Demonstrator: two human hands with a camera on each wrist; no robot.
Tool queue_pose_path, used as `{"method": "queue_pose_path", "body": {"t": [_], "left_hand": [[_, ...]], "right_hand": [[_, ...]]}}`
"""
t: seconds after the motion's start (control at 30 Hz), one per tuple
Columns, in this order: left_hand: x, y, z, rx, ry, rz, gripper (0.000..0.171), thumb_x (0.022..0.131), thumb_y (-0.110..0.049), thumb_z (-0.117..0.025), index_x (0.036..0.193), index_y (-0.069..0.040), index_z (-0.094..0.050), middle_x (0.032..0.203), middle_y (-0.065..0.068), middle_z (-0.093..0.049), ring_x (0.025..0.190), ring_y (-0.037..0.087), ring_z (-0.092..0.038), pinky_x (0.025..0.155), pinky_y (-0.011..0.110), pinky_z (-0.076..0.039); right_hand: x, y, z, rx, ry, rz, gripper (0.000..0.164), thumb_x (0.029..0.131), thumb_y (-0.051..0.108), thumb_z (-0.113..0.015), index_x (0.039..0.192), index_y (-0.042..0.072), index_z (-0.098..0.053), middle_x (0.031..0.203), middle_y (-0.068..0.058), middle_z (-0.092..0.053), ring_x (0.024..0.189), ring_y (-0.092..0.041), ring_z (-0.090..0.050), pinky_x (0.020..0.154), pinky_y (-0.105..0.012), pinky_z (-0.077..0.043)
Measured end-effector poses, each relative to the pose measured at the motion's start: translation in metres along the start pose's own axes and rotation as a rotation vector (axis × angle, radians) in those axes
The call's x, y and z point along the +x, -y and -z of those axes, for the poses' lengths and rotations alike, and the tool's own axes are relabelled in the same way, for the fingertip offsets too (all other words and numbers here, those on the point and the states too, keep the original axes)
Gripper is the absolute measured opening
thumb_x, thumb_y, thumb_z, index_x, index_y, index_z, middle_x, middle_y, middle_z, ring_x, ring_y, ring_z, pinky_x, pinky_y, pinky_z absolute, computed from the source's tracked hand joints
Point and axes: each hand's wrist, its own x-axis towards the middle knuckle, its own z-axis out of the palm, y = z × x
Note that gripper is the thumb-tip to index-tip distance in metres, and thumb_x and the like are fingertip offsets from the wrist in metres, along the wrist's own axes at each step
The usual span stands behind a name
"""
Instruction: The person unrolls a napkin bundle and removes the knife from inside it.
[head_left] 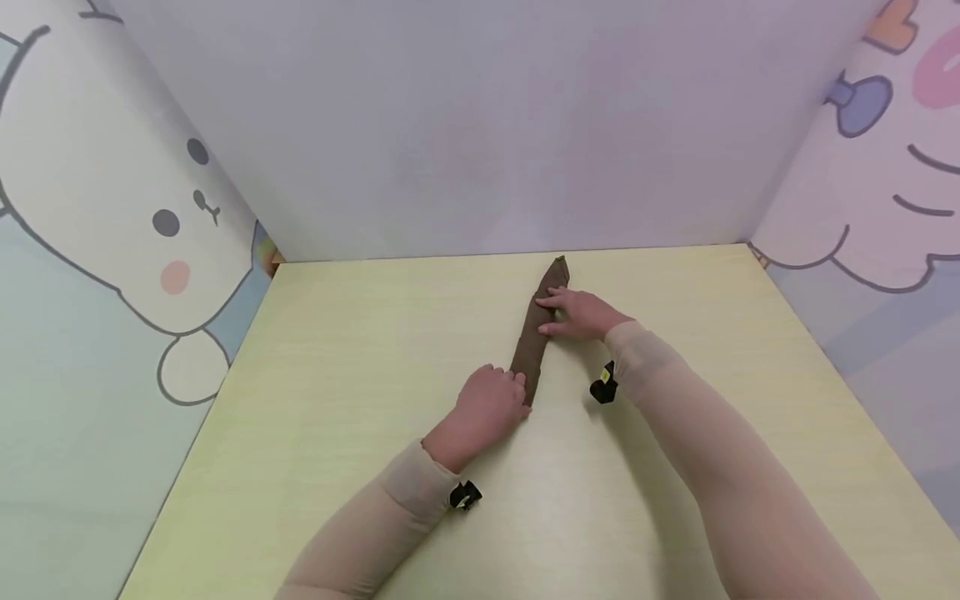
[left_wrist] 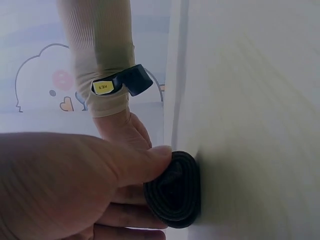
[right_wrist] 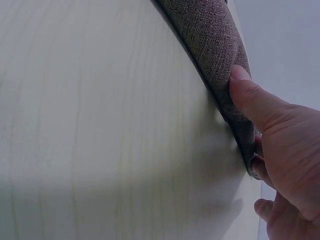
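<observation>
A brown woven cloth (head_left: 533, 332), rolled into a long flat tube, lies slantwise on the table. Its near end shows spiral layers (left_wrist: 172, 190) in the left wrist view. My left hand (head_left: 489, 410) grips that near end, the thumb on one side and the fingers round the other. Farther up the roll, my right hand (head_left: 581, 315) holds it with the fingers laid over the top and the thumb at the right edge. Seen from the right wrist, the thumb (right_wrist: 245, 90) presses on the coarse fabric (right_wrist: 207, 40), and the other fingers are partly hidden behind the roll.
The pale wooden table (head_left: 337, 350) meets a plain back wall (head_left: 450, 125). Side walls with cartoon animals (head_left: 176, 208) close in left and right. Each sleeve carries a small black wrist camera (head_left: 604, 383). The roll's far tip is close to the table's back edge.
</observation>
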Motion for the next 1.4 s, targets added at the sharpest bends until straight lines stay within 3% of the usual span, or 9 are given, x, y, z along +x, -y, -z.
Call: {"method": "queue_pose_path", "body": {"t": [0.5, 0.7, 0.8, 0.93, 1.07, 1.27, 1.4], "left_hand": [[-0.005, -0.002, 0.001, 0.018, -0.019, -0.007, 0.044, 0.09, -0.052, -0.06, 0.102, -0.011, -0.068, 0.08, -0.001, -0.066, 0.074, 0.016, -0.063, 0.071, 0.029, -0.046], [-0.002, 0.018, 0.001, -0.106, -0.035, -0.052, 0.035, 0.092, -0.049, -0.06, 0.093, -0.016, -0.067, 0.073, -0.002, -0.064, 0.072, 0.015, -0.063, 0.07, 0.031, -0.046], [0.0, 0.032, 0.004, -0.169, 0.011, -0.089, 0.044, 0.093, -0.049, -0.058, 0.116, -0.013, -0.066, 0.095, 0.0, -0.069, 0.09, 0.016, -0.064, 0.083, 0.033, -0.047], [0.003, 0.051, 0.006, -0.189, 0.074, -0.107, 0.076, 0.091, -0.059, -0.053, 0.145, -0.007, -0.041, 0.134, 0.007, -0.056, 0.123, 0.021, -0.051, 0.102, 0.037, -0.039], [0.014, 0.07, 0.004, -0.212, 0.082, -0.117, 0.088, 0.09, -0.064, -0.05, 0.152, -0.007, -0.027, 0.149, 0.01, -0.038, 0.137, 0.025, -0.035, 0.108, 0.039, -0.033], [0.039, 0.084, -0.002, -0.277, 0.043, -0.156, 0.083, 0.095, -0.059, -0.045, 0.155, -0.008, -0.016, 0.157, 0.01, -0.023, 0.143, 0.025, -0.024, 0.111, 0.039, -0.028], [0.051, 0.085, -0.007, -0.333, 0.08, -0.168, 0.102, 0.086, -0.072, -0.048, 0.156, -0.009, -0.008, 0.161, 0.007, -0.012, 0.146, 0.027, -0.015, 0.111, 0.046, -0.027]], "right_hand": [[0.006, 0.009, 0.001, -0.022, 0.038, 0.024, 0.067, 0.091, 0.046, -0.064, 0.146, 0.014, -0.044, 0.155, -0.019, -0.026, 0.139, -0.041, -0.028, 0.109, -0.052, -0.028], [0.005, 0.009, 0.001, 0.002, -0.001, 0.021, 0.065, 0.091, 0.042, -0.064, 0.145, 0.011, -0.045, 0.154, -0.02, -0.027, 0.137, -0.041, -0.031, 0.108, -0.05, -0.03], [-0.002, 0.011, -0.001, 0.041, -0.055, 0.016, 0.063, 0.092, 0.04, -0.065, 0.143, 0.01, -0.047, 0.152, -0.018, -0.034, 0.137, -0.037, -0.035, 0.108, -0.048, -0.031], [-0.024, 0.016, -0.008, 0.11, -0.108, 0.035, 0.063, 0.093, 0.042, -0.062, 0.143, 0.009, -0.046, 0.147, -0.012, -0.043, 0.135, -0.031, -0.039, 0.108, -0.045, -0.032], [-0.047, 0.024, -0.015, 0.152, -0.1, 0.049, 0.066, 0.093, 0.046, -0.06, 0.145, 0.01, -0.043, 0.146, -0.009, -0.045, 0.135, -0.029, -0.04, 0.108, -0.046, -0.031], [-0.062, 0.037, -0.024, 0.199, -0.096, 0.051, 0.078, 0.089, 0.055, -0.059, 0.147, 0.007, -0.039, 0.148, -0.01, -0.042, 0.137, -0.027, -0.037, 0.109, -0.045, -0.03], [-0.062, 0.042, -0.031, 0.184, -0.097, 0.021, 0.089, 0.087, 0.061, -0.059, 0.149, 0.003, -0.033, 0.152, -0.012, -0.035, 0.139, -0.028, -0.032, 0.111, -0.044, -0.028]]}}
